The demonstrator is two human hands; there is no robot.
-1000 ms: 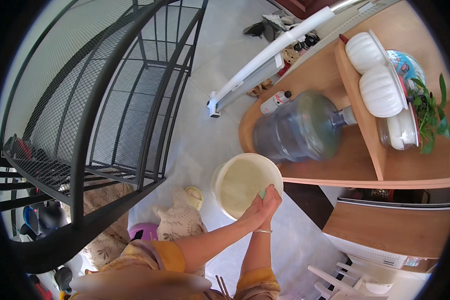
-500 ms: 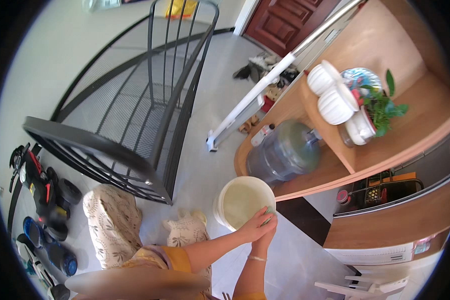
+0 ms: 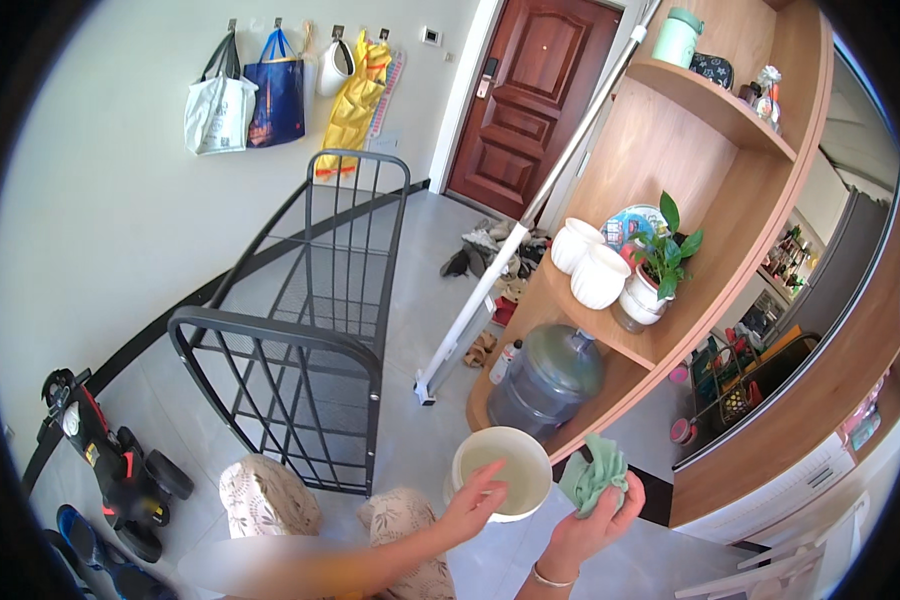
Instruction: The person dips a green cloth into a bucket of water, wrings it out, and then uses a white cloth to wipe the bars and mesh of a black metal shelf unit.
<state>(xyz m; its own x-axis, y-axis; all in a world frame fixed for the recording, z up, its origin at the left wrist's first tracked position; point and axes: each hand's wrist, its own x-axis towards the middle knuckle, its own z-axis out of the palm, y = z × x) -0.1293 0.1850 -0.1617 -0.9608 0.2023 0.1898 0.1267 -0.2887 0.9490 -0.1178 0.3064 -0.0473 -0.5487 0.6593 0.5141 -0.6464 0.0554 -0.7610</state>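
A crumpled green cloth [image 3: 598, 472] is bunched in my right hand [image 3: 595, 530], held up to the right of a white bucket [image 3: 542, 490]. My left hand [image 3: 477, 500] hangs over the bucket's near left rim, its fingers stretched out and nothing in them. Pale, cloudy-looking water [image 3: 515, 478] shows inside the bucket. On my right wrist is a thin bracelet [image 3: 553, 577]. My legs in patterned trousers [image 3: 270, 495] are beside the bucket, to its left.
Left of me stands a black metal frame [image 3: 280, 350]. Right of the bucket rises a wooden shelf unit [image 3: 705, 310] with a water jug [image 3: 550, 375], white pots [image 3: 600, 278] and a plant [image 3: 660, 255]. A white pole [image 3: 500, 260] leans there. A toy ride-on [image 3: 110, 460] is far left.
My hands, together on the cloth at the bucket's rim before, have come apart. The right one has lifted the cloth to the right; the left has let go. The view has tilted up.
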